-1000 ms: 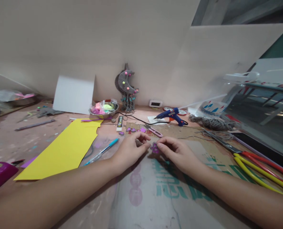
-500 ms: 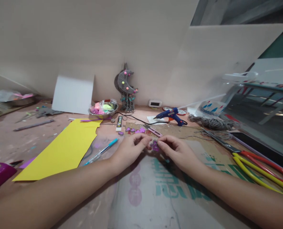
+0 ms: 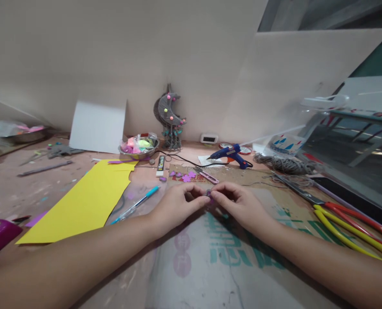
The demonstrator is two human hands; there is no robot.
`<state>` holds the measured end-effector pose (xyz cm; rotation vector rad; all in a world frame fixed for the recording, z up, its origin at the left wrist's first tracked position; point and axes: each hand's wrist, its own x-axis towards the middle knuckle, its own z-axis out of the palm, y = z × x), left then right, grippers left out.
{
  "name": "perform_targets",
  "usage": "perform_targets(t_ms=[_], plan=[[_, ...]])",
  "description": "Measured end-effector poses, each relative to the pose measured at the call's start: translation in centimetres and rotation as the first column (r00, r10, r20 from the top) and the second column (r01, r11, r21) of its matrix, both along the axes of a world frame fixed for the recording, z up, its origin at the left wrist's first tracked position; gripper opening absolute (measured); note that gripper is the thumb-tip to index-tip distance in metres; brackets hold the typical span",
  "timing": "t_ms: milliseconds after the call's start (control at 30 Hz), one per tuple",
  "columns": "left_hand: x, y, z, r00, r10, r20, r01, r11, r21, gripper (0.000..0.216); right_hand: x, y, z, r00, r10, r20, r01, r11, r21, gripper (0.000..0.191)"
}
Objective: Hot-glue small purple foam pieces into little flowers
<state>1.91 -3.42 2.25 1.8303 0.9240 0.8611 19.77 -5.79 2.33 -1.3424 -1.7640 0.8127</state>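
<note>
A small purple cutout (image 3: 209,195) sits pinched between the two hands, low over the printed cardboard sheet (image 3: 236,253) that covers the middle of the table (image 3: 13,193); most of it is hidden by fingertips, so its shape cannot be told. The left hand (image 3: 178,205) comes in from the left with its fingers curled and closed on the cutout's left edge, and the right hand (image 3: 239,204) meets it from the other side, thumb and forefinger clamped on the right edge, so that the fingertips of both hands nearly touch. Just beyond the hands lie more purple cutouts (image 3: 184,176) scattered on a brown cardboard piece, with a pink utility knife (image 3: 206,175) beside them. To the left of the left hand a blue pen (image 3: 135,204) lies slanted, and further left a large yellow paper sheet (image 3: 87,199) spreads over the table. Behind these stand a metal bowl (image 3: 139,148) of bright scraps, a grey crescent moon ornament (image 3: 169,113) against the wall, and a white card (image 3: 97,126) leaning there. A blue glue gun (image 3: 231,155) rests beyond the right hand, its black cord running leftward. Far right, a bundle of grey twine (image 3: 282,164) lies near long yellow and red sticks (image 3: 355,229) at the table's edge.
</note>
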Motion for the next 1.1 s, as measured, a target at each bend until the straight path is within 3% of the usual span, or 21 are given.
perform_targets(t_ms=[267, 400, 500, 700, 800, 1000, 1100], plan=[[0.1, 0.7, -0.6, 0.993, 0.076, 0.088, -0.071, 0.996, -0.052, 0.016, 0.7, 0.4, -0.1, 0.991, -0.055, -0.123, 0.057, 0.998, 0.020, 0.029], [0.1, 1.1, -1.1, 0.991, 0.079, 0.109, -0.074, 0.996, -0.055, 0.016, 0.6, 0.7, -0.8, 0.984, 0.069, -0.166, -0.082, 0.994, -0.071, 0.039], [0.1, 1.1, -1.0, 0.992, 0.073, 0.107, -0.064, 0.995, -0.081, 0.017, 0.4, 0.6, -1.1, 0.982, 0.123, -0.145, -0.139, 0.984, -0.109, 0.024], [0.0, 0.4, -0.4, 1.000, -0.010, 0.017, 0.012, 0.996, -0.085, 0.016, 0.3, 0.2, -0.4, 0.984, 0.040, -0.171, -0.058, 0.993, -0.100, 0.024], [0.1, 0.3, -0.1, 0.998, -0.023, 0.066, 0.029, 0.994, -0.102, 0.019, 0.3, 0.2, -0.4, 0.985, 0.033, -0.168, -0.049, 0.995, -0.091, 0.024], [0.2, 0.4, -0.2, 0.999, 0.039, 0.037, -0.037, 0.998, -0.054, 0.016, 0.3, 0.5, -0.7, 0.986, 0.021, -0.165, -0.038, 0.994, -0.098, 0.021], [0.1, 0.7, -0.7, 0.994, 0.104, 0.033, -0.104, 0.995, -0.004, 0.016, 0.2, 0.3, -0.6, 0.973, 0.037, -0.226, -0.054, 0.996, -0.070, 0.033]])
